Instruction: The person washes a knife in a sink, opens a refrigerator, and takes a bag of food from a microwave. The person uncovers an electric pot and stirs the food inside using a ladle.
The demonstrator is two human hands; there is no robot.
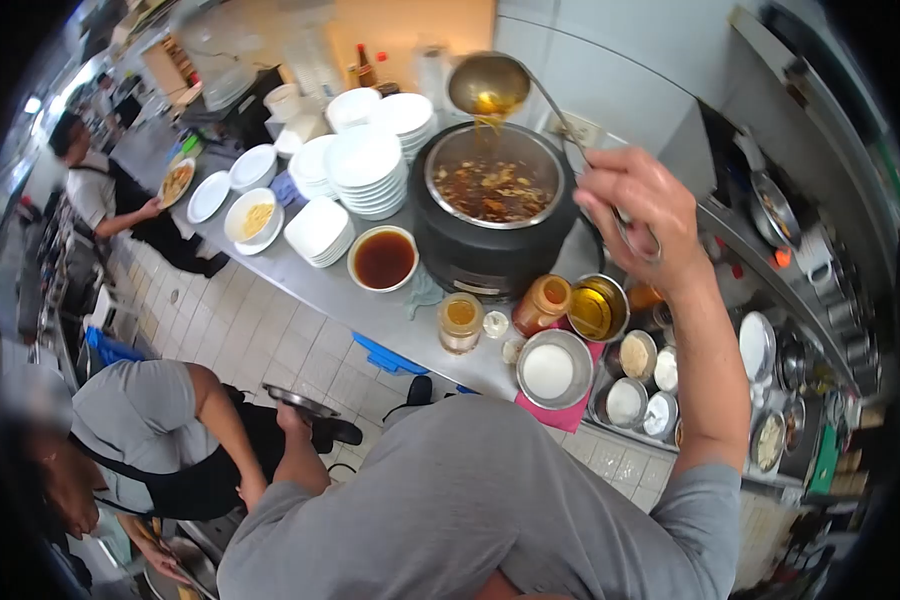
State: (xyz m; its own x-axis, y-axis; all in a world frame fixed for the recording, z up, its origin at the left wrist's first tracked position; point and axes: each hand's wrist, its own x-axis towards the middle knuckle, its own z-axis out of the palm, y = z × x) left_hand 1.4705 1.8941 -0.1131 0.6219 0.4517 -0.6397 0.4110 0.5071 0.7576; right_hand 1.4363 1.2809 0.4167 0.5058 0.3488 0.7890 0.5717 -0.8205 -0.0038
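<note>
My right hand is closed round the handle of a metal ladle. The ladle's bowl is tilted above a black soup kettle, and brownish liquid with strands runs from it. Dark soup with many bits floats inside the kettle's steel insert. Low on my left side, my left hand grips what looks like a round metal lid, seen nearly edge-on. A white bowl of red-brown broth stands on the counter left of the kettle.
Stacked white plates and a bowl of noodles stand further left. Jars, a pot of yellow oil and a pot of white powder crowd the near edge. One co-worker bends at my left; another carries a plate.
</note>
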